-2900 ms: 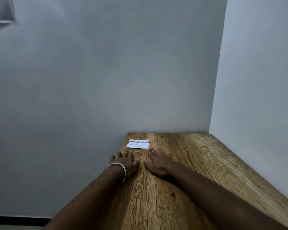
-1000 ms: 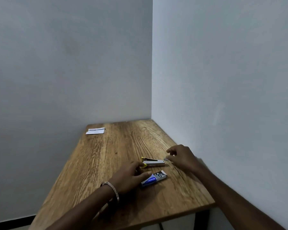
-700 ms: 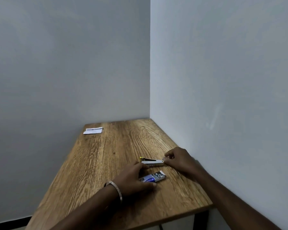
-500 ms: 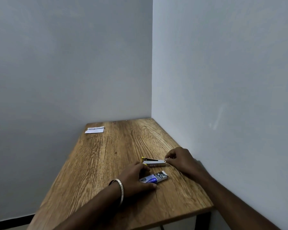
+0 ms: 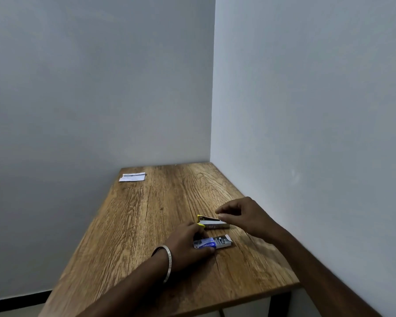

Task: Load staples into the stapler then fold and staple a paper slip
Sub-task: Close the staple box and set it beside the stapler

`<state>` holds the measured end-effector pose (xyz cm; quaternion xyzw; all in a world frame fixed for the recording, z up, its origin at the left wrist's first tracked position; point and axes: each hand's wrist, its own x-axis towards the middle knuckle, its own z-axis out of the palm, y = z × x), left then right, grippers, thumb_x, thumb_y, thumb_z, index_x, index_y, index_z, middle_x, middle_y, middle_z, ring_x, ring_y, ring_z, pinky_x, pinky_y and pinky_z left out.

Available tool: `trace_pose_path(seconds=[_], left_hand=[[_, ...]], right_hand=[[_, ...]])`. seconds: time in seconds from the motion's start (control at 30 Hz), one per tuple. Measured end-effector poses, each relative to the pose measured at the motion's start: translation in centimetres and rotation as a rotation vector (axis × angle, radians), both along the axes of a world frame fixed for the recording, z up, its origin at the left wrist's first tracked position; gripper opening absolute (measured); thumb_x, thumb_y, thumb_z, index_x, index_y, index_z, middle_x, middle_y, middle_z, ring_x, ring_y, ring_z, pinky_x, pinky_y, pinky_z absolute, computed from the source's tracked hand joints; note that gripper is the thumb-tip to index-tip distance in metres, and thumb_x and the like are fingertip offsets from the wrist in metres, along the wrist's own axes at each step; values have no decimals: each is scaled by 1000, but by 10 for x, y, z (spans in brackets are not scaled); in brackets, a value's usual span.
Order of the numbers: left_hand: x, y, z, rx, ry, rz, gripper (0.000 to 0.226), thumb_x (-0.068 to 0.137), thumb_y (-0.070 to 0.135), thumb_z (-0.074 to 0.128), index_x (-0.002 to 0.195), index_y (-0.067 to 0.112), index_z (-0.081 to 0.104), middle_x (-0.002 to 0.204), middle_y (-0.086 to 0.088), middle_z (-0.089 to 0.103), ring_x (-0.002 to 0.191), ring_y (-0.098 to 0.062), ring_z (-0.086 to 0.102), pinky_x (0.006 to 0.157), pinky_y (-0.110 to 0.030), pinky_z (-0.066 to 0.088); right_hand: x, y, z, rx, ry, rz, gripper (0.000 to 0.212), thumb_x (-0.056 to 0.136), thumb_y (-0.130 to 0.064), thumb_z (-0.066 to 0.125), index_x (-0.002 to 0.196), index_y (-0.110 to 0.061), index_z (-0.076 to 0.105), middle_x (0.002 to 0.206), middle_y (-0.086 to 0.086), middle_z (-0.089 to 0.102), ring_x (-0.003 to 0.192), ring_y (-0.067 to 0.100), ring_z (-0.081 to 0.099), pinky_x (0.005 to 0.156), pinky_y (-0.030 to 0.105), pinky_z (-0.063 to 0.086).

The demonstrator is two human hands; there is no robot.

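Observation:
A small silver stapler [image 5: 212,223] with a yellow end lies on the wooden table [image 5: 146,225] near the right wall. Just in front of it lies a blue and white staple box [image 5: 217,242], its right end open and showing staples. My left hand [image 5: 185,244] rests on the table and covers the box's left end, with the thumb along the box's near edge and a fingertip touching the stapler's yellow end. My right hand [image 5: 245,216] hovers over the stapler's right end with thumb and forefinger pinched close; whether they hold anything is too small to tell. A white paper slip [image 5: 132,177] lies at the far left corner.
Grey walls close off the table at the back and along the right side. The table's left edge and near edge drop to the floor, where a dark skirting [image 5: 16,302] shows. I wear a metal bangle [image 5: 167,263] on the left wrist.
My head turned from the paper slip to the stapler and box. Over the last second my left hand settled onto the box, and my right hand lifted slightly from the stapler's right end.

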<state>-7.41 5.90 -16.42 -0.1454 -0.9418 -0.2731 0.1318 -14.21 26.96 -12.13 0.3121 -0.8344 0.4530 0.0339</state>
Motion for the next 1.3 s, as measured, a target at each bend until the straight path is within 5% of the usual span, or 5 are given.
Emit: trace_pose_path(seconds=[0.37, 0.7, 0.93, 1.3], left_hand=[[0, -1, -2, 13, 5, -1, 38, 79, 44, 73, 109, 24, 64, 112, 6, 58, 102, -10, 54, 89, -26, 48], [0, -1, -2, 20, 13, -12, 38, 79, 43, 74, 109, 22, 64, 111, 4, 59, 100, -10, 56, 87, -26, 50], [0, 0, -1, 14, 17, -3, 38, 79, 45, 73, 109, 22, 65, 113, 4, 59, 102, -10, 54, 87, -24, 47], [0, -1, -3, 24, 41, -11, 36, 77, 46, 74, 105, 24, 66, 106, 8, 59, 98, -8, 55, 85, -25, 49]], right_hand=[[11, -4, 0, 369, 124, 139, 22, 74, -24, 86, 94, -20, 79, 83, -19, 64, 77, 1, 61, 66, 15, 48], [9, -7, -1, 377, 138, 171, 43, 71, -27, 87, 112, -23, 76, 87, -18, 63, 80, 2, 58, 68, 17, 46], [10, 14, 7, -32, 189, 34, 28, 77, -22, 84, 103, -28, 79, 83, -14, 73, 81, 7, 67, 67, 13, 47], [11, 6, -25, 230, 160, 51, 16, 77, -32, 82, 93, -30, 81, 97, -19, 65, 97, -5, 57, 76, 13, 45]])
